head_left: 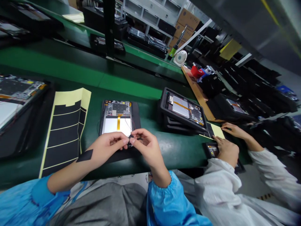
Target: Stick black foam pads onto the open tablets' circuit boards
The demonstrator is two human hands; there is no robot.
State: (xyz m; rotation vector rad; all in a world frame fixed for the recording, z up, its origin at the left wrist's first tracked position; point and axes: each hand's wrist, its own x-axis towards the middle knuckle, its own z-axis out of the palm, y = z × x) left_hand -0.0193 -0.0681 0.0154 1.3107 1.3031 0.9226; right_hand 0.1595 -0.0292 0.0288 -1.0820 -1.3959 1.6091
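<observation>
An opened tablet [117,124] with a circuit board, a white battery and an orange ribbon lies on a black foam tray [136,117] in front of me. At its lower right corner my left hand [110,144] and my right hand [147,142] meet, thumbs and forefingers closed. A small black piece [130,137] shows between the fingertips; its exact kind is too small to make out. Stuck across my left wrist is a black adhesive patch [85,155]. Left of the tablet lies a yellow backing sheet [70,95] of black adhesive patches.
Another opened tablet [14,103] lies at the far left. To the right stand stacked black trays [164,122] with an opened tablet [182,105] on top. A co-worker's hands [225,147] work beyond them. A small white fan [180,58] stands at the back.
</observation>
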